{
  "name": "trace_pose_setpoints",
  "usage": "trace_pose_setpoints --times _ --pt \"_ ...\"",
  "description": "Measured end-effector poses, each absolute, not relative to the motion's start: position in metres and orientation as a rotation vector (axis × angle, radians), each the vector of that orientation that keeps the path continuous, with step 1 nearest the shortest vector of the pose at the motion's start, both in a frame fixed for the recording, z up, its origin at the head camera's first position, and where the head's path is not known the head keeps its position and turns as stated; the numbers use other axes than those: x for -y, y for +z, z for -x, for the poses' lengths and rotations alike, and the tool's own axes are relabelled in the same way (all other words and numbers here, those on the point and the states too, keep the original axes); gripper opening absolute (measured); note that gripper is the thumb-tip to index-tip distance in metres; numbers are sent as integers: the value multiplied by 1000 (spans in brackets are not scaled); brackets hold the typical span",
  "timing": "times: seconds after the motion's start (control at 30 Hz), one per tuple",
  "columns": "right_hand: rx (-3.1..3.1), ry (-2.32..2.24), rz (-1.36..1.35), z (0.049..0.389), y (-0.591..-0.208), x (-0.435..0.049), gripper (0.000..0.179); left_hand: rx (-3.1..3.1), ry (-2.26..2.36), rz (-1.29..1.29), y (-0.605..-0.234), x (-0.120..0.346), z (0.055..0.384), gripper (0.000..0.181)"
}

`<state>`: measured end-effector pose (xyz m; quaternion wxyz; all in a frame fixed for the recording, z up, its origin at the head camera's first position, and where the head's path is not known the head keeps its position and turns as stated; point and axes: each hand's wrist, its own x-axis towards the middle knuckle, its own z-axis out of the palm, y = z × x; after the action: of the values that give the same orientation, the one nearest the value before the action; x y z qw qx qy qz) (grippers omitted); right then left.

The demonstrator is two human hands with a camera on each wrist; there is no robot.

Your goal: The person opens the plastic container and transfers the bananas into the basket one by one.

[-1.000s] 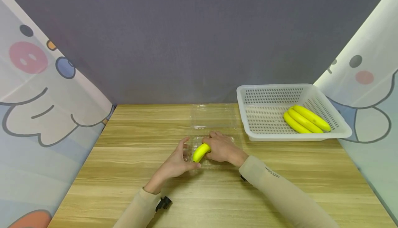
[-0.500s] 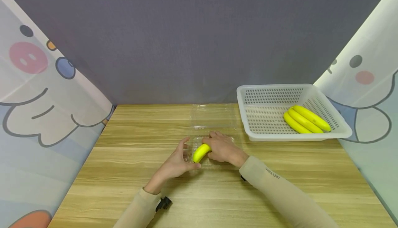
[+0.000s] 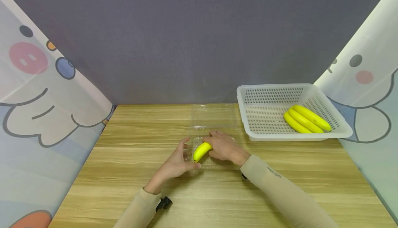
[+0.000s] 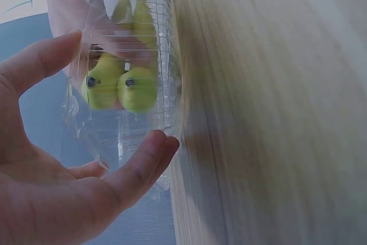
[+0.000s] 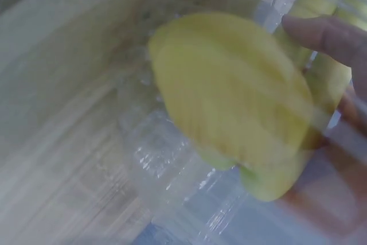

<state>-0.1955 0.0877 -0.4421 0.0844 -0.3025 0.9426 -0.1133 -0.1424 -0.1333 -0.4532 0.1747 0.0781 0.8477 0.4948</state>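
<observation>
In the head view a clear plastic clamshell box [image 3: 214,163] lies on the wooden table, its lid [image 3: 212,116] folded back away from me. My right hand [image 3: 222,147] is over the box, gripping a yellow banana [image 3: 201,152] whose near end points toward my left hand [image 3: 175,164]. That left hand holds the box's left end, thumb at the near side and fingers at the far side. Through the clear wall, the left wrist view shows two rounded yellow ends [image 4: 137,89] with dark tips, side by side. Close up and blurred, yellow fruit [image 5: 229,84] fills the right wrist view.
A white perforated basket [image 3: 280,137] stands at the back right of the table [image 3: 149,121], with several bananas [image 3: 304,120] at its right side. A grey wall [image 3: 186,48] rises behind, and cartoon-printed curtains [image 3: 46,117] flank both sides.
My right hand and the banana have shifted very slightly right and away from me. The left hand stays in place at the box.
</observation>
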Motion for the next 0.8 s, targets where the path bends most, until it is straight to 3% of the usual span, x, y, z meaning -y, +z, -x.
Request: trace_pose_setpoints --times 0.23,0.8 --pt "-2808 -340 899 196 -436 -89 54 -2405 1400 -223 -452 133 142 112" --pt "-2837 -430 939 197 -416 -97 52 -2400 1410 -211 -454 134 143 114"
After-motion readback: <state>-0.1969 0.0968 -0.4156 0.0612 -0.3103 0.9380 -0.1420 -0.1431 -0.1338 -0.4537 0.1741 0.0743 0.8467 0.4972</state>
